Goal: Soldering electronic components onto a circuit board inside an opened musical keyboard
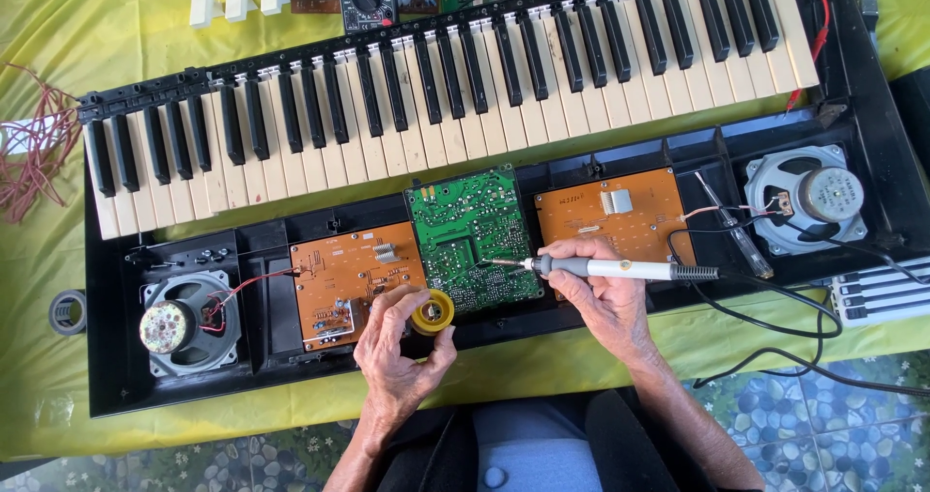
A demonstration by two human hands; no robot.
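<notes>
The right hand (603,293) grips a soldering iron (605,268) pen-style, tip on the green circuit board (472,235). Just below-left of the board, the left hand (397,356) pinches a yellow solder spool (432,311), ready for feeding.

Home repair spot: opened keyboard (465,95) on yellow tablecloth (97,27), tiled floor (823,415).

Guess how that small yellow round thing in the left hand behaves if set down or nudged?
The yellow reel looks round and small, pinched in the left hand, so it is probably light. Set on edge it may roll; flat, it likely stays put. It looks rigid, hence no flop.
</notes>
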